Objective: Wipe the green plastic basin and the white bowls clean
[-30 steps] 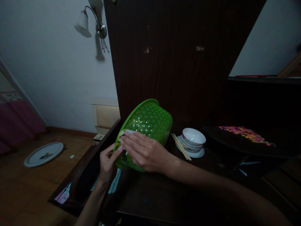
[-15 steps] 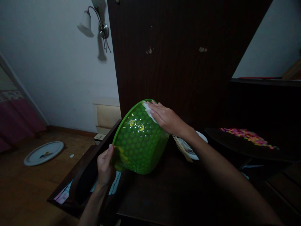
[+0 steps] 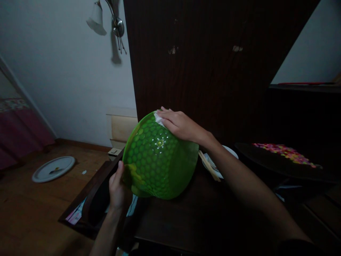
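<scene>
A green plastic basin [image 3: 162, 167] with a bubbly textured outside is held tilted on its side above the dark tabletop [image 3: 170, 224], its round rim turned to the left. My left hand [image 3: 117, 188] grips that rim at the lower left, thumb on the near face. With its fingers laid over a crumpled white tissue [image 3: 159, 119], my right hand [image 3: 183, 126] presses the tissue against the basin's outer wall near the top of the rim. Part of the tissue is hidden under the fingers. The inside of the basin faces away from me.
Wooden chopsticks [image 3: 209, 167] lean on a white dish [image 3: 230, 152] behind my right forearm. Colourful small pieces [image 3: 287, 154] lie on a dark surface at right. Papers [image 3: 77, 215] show at the table's left edge. A white round lid-like object [image 3: 54, 170] lies on the floor.
My right hand and the tissue have slid left along the basin's top edge. The basin has turned a little, showing more of its smooth base side. The view has shifted slightly.
</scene>
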Motion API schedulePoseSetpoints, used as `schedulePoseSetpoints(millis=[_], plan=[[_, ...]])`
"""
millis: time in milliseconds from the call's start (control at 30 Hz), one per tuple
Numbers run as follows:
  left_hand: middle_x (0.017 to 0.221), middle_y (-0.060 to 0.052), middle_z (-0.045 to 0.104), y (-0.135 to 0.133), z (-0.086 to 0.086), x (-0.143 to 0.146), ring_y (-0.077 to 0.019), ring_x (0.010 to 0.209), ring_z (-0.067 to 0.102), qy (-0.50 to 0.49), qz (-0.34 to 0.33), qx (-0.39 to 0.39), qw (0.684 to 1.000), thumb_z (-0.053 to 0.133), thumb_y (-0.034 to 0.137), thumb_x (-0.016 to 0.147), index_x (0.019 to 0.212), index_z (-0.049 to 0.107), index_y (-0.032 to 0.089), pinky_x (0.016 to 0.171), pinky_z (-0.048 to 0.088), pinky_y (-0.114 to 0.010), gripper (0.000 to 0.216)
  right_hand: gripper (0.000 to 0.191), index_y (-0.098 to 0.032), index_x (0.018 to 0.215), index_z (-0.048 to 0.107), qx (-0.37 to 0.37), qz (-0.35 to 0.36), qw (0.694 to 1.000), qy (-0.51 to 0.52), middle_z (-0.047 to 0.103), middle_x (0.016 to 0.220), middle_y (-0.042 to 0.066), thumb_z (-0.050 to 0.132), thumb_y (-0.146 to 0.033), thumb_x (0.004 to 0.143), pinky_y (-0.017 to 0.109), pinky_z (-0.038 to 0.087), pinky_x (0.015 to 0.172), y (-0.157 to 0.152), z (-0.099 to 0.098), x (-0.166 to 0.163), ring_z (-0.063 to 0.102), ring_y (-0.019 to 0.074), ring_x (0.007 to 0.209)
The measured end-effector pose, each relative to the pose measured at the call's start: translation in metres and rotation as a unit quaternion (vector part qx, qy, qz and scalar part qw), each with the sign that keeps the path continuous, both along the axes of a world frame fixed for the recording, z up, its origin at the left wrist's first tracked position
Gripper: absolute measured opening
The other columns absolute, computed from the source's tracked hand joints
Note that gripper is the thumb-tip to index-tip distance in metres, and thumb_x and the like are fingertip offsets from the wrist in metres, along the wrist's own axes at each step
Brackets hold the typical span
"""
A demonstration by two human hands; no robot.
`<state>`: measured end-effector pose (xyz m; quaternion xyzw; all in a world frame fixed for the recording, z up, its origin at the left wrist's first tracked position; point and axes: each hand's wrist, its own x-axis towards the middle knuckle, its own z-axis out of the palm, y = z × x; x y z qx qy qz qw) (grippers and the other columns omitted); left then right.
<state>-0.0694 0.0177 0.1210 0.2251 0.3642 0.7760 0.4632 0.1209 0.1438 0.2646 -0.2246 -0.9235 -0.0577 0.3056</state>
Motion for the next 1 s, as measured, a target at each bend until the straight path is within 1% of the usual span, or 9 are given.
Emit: schedulePoseSetpoints(millis=[167,267,367,500,600,733,800,900,1000], plan=[[0.099,-0.009,0.079,-0.002,0.003,0.006,-0.0271,0.097,0.074,-0.019,-0.029,0.018,0.999,0.075,0.055,0.074,0.095,0.075,0.016,0.09,0.058,-0.04,0.044,0.037,-0.017,0.13,0.062,0.029,0.01,0.999,-0.018,0.062,0.138,0.007,0.041,-0.02,0.1,0.055,0.033,0.118,-0.009,0.005,-0.009,0.051,0.0257,0.136],[0.101,-0.009,0.079,-0.002,0.004,0.009,-0.0269,0.099,0.074,-0.038,-0.038,0.01,0.999,0.074,0.053,0.075,0.097,0.075,0.018,0.092,0.057,-0.041,0.042,0.034,-0.017,0.126,0.063,0.048,0.008,0.998,-0.036,0.067,0.131,0.006,0.04,-0.019,0.1,0.054,0.033,0.118,-0.02,0.003,-0.012,0.059,0.0226,0.125],[0.099,-0.008,0.079,-0.002,0.003,0.014,-0.027,0.1,0.073,-0.042,-0.053,0.006,0.998,0.07,0.053,0.078,0.096,0.075,0.018,0.093,0.057,-0.041,0.04,0.034,-0.015,0.125,0.063,0.061,0.005,0.997,-0.048,0.068,0.127,0.008,0.04,-0.018,0.1,0.052,0.035,0.117,-0.028,-0.005,-0.013,0.062,0.0211,0.119],[0.099,-0.01,0.079,0.0,-0.003,0.017,-0.0273,0.103,0.072,-0.036,-0.1,0.0,0.994,0.062,0.054,0.084,0.098,0.075,0.018,0.095,0.056,-0.042,0.041,0.034,-0.015,0.125,0.063,0.06,0.013,0.998,-0.027,0.068,0.128,0.009,0.04,-0.02,0.1,0.049,0.038,0.116,-0.027,-0.023,-0.012,0.06,0.0218,0.123],[0.103,-0.011,0.078,0.003,-0.009,0.017,-0.0277,0.107,0.071,-0.074,-0.134,-0.014,0.988,0.059,0.051,0.088,0.1,0.074,0.017,0.098,0.055,-0.043,0.039,0.037,-0.013,0.128,0.062,0.057,0.03,0.998,-0.006,0.066,0.132,0.012,0.039,-0.02,0.1,0.051,0.038,0.116,-0.025,-0.039,-0.011,0.057,0.0228,0.128],[0.11,-0.013,0.076,0.008,-0.016,0.016,-0.0272,0.113,0.069,-0.176,-0.143,-0.047,0.973,0.052,0.04,0.094,0.102,0.073,0.014,0.102,0.052,-0.043,0.034,0.04,-0.01,0.135,0.056,0.066,0.055,0.996,-0.007,0.059,0.14,0.015,0.039,-0.017,0.099,0.052,0.036,0.118,-0.03,-0.063,-0.012,0.048,0.0234,0.138],[0.112,-0.013,0.076,0.01,-0.021,0.014,-0.0264,0.115,0.068,-0.214,-0.142,-0.054,0.965,0.049,0.036,0.096,0.106,0.072,0.013,0.103,0.052,-0.041,0.034,0.04,-0.009,0.135,0.056,0.072,0.062,0.995,-0.019,0.059,0.141,0.016,0.04,-0.015,0.098,0.05,0.036,0.119,-0.036,-0.075,-0.014,0.046,0.0233,0.14],[0.111,-0.012,0.076,0.013,-0.031,0.011,-0.0258,0.115,0.068,-0.243,-0.15,-0.056,0.957,0.047,0.033,0.097,0.111,0.071,0.013,0.102,0.052,-0.04,0.034,0.038,-0.008,0.131,0.058,0.074,0.07,0.994,-0.04,0.061,0.137,0.017,0.043,-0.014,0.097,0.048,0.036,0.119,-0.046,-0.088,-0.018,0.047,0.0233,0.138],[0.105,-0.012,0.078,0.016,-0.042,0.006,-0.0255,0.111,0.07,-0.247,-0.155,-0.071,0.954,0.045,0.03,0.098,0.11,0.072,0.013,0.1,0.054,-0.039,0.035,0.035,-0.006,0.126,0.06,0.082,0.072,0.992,-0.07,0.064,0.133,0.017,0.043,-0.014,0.096,0.045,0.036,0.119,-0.057,-0.096,-0.023,0.05,0.023,0.136]])
